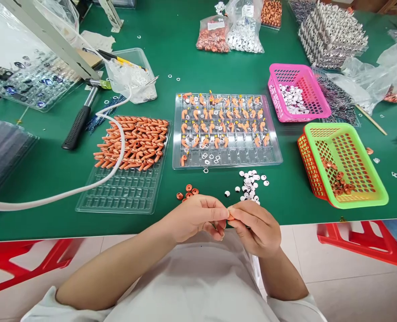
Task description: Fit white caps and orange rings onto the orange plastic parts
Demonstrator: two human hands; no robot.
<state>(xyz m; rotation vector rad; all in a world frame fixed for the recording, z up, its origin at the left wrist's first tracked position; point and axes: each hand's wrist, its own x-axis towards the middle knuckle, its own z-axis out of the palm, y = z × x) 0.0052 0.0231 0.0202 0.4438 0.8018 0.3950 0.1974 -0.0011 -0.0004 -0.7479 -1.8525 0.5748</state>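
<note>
My left hand (198, 219) and my right hand (260, 228) meet fingertip to fingertip at the table's front edge. Both pinch a small orange part (231, 217), mostly covered by the fingers. Just beyond my left hand lie several round orange caps (189, 188). Small white discs (249, 187), some showing black, are scattered past my right hand. Further back, a clear compartment tray (241, 157) holds rows of curved orange pieces (216, 142) with yellow tips, plus loose white rings (205, 156) near its front. At left, another clear tray (117, 188) carries a heap of orange-brown tubular parts (134, 138).
A white hose (122, 143) crosses the left tray. A hammer (80, 118) lies beyond it. At right stand a pink basket (314, 118) of white discs and a green basket (362, 203) of orange caps. Bagged parts (213, 38) and stacked trays (332, 38) sit behind.
</note>
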